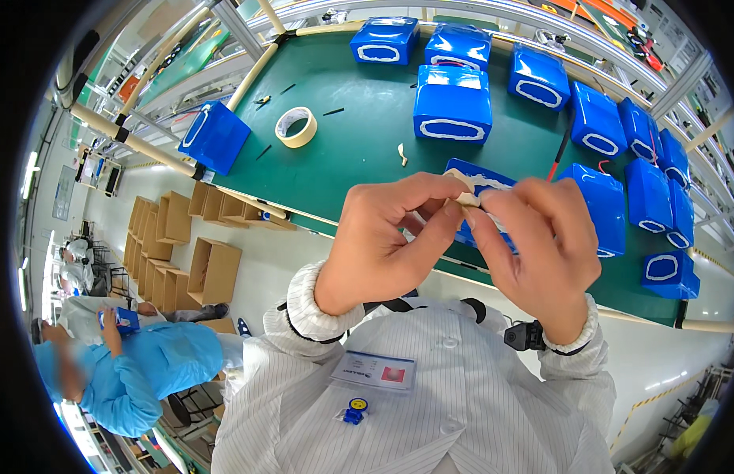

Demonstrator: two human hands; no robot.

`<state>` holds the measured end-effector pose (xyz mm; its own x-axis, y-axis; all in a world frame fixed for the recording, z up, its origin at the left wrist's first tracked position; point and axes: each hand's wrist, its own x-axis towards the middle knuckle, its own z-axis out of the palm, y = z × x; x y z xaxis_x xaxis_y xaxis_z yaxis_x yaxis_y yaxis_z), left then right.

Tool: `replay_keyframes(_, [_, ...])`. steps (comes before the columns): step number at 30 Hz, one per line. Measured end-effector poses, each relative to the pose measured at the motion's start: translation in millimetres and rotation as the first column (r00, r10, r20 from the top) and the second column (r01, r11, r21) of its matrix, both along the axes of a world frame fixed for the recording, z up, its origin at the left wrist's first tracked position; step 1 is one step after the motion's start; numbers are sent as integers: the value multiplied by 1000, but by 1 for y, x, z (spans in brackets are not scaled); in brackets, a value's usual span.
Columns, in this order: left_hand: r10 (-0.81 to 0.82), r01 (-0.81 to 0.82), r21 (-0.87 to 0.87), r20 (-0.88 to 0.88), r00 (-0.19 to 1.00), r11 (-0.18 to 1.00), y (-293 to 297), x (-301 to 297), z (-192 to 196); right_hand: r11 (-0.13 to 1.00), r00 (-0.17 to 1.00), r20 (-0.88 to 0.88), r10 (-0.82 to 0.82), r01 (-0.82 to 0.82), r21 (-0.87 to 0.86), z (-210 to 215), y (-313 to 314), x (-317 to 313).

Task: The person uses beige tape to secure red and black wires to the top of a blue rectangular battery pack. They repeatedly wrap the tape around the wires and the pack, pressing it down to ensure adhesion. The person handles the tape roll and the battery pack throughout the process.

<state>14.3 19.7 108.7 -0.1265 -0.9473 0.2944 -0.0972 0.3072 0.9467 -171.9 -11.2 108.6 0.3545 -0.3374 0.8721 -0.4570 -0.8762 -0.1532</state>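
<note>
My left hand [390, 237] and my right hand [545, 245] meet in front of me, each pinching a small crumpled piece of cream masking tape [468, 199] between the fingertips. Just beneath them lies a blue-wrapped battery pack [460, 166] with a white band of sealant on it, largely hidden by my hands. Another blue pack [592, 201] stands right beside my right hand. On the green table, a torn scrap of tape [402, 155] lies beyond my left hand, and a roll of masking tape [296, 127] rests farther to the left.
Several blue packs [452, 103] stand along the far and right sides of the green table [343, 174]. A lone pack [215, 137] sits at its left edge. Cardboard boxes [213, 268] cover floor at left, near a person in blue [157, 367] holding a blue pack.
</note>
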Motion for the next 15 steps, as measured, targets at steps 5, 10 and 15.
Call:
replay_keyframes(5, [8, -4, -69, 61, 998, 998, -1, -1, 0, 999, 998, -40, 38, -37, 12, 5, -1, -2])
replay_keyframes(10, [-45, 55, -59, 165, 985, 997, -1, 1, 5, 999, 997, -70, 29, -30, -15, 1, -7, -4])
replay_keyframes(15, [-58, 66, -55, 131, 990, 996, -1, -3, 5, 1000, 1000, -19, 4, -4, 11, 2, -6, -2])
